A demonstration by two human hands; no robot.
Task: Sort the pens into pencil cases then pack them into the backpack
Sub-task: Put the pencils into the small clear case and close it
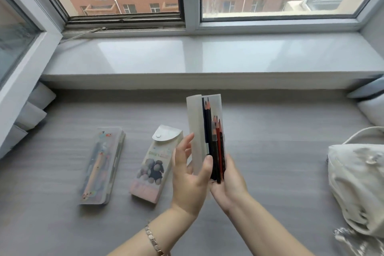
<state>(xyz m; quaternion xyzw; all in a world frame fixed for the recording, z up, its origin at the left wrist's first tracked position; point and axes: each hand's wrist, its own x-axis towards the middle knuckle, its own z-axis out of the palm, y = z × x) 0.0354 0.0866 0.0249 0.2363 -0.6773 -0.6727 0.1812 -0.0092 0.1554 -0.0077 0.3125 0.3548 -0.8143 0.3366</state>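
Head-camera view: a translucent pencil case (pixel 196 131) is held upright above a grey surface (pixel 62 224), its lid swung open and black and red pencils (pixel 216 147) seen inside. The lid is pinched between thumb and fingers of the left hand (pixel 189 176). The base is cradled in the right hand (pixel 230 183), fingers curled round it. A clear pencil case (pixel 101 166) and a snap-flap pencil case (pixel 155 164) are laid side by side at left, with a cream backpack (pixel 357 183) well apart at right.

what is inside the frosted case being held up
Black and red pencils stand in the frosted case, points up. Their lower ends are covered by the left hand and right hand, and the flap hides whatever lies behind it.
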